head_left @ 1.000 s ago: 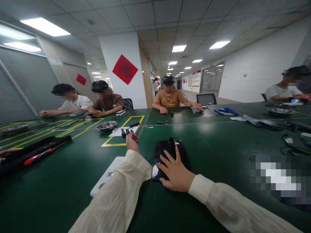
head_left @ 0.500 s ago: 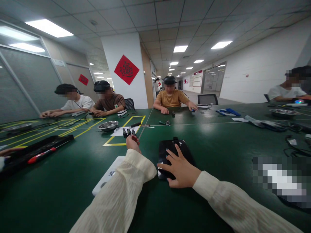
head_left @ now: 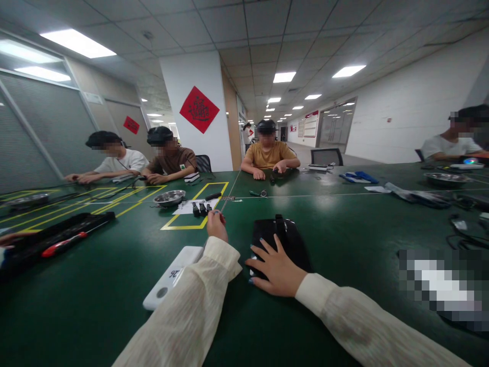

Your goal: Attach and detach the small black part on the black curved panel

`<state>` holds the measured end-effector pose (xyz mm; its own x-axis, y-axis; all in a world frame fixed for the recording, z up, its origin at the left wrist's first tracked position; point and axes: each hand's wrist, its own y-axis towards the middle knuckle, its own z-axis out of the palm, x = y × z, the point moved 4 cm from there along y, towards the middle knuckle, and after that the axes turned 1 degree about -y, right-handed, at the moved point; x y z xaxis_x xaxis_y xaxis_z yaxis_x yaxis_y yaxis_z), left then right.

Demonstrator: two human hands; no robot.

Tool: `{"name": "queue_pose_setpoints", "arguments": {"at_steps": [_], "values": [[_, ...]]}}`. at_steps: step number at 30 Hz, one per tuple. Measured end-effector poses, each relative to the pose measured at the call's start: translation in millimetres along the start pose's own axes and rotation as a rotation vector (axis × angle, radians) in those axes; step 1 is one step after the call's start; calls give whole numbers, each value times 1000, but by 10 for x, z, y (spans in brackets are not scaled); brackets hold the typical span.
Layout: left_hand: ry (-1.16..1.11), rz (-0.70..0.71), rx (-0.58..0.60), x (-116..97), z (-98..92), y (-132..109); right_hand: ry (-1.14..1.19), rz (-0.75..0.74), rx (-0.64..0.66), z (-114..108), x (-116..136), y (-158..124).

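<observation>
My right hand [head_left: 275,266] lies with its fingers spread on a glossy black case [head_left: 292,242], which has a dark strap standing up at its far edge. My left hand [head_left: 217,224] is closed just right of a row of small black parts [head_left: 201,208] on a white sheet [head_left: 184,208]; what its fingers pinch, if anything, is too small to name. A white device marked 26 [head_left: 171,278] lies beside my left sleeve.
A metal bowl [head_left: 170,198] stands behind the sheet. At the left are a black tray [head_left: 76,229] and a red screwdriver [head_left: 64,244]. Several people sit around the green table [head_left: 344,229]. Bags and cables lie at the right.
My left hand has moved a little right, away from the small black parts. The black case has shifted slightly right under my right hand. The person opposite has drawn one hand inward.
</observation>
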<state>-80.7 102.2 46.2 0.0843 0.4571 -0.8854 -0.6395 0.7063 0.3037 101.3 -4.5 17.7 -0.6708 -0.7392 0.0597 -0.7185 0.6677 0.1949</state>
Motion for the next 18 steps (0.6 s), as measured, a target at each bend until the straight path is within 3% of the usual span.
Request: {"name": "queue_pose_setpoints", "arguments": {"at_steps": [7, 18], "values": [[55, -113, 64, 17, 40, -96, 38, 266, 0, 24, -257, 11], [98, -117, 203, 127, 92, -174, -37, 644, -46, 146, -1182, -129]]}}
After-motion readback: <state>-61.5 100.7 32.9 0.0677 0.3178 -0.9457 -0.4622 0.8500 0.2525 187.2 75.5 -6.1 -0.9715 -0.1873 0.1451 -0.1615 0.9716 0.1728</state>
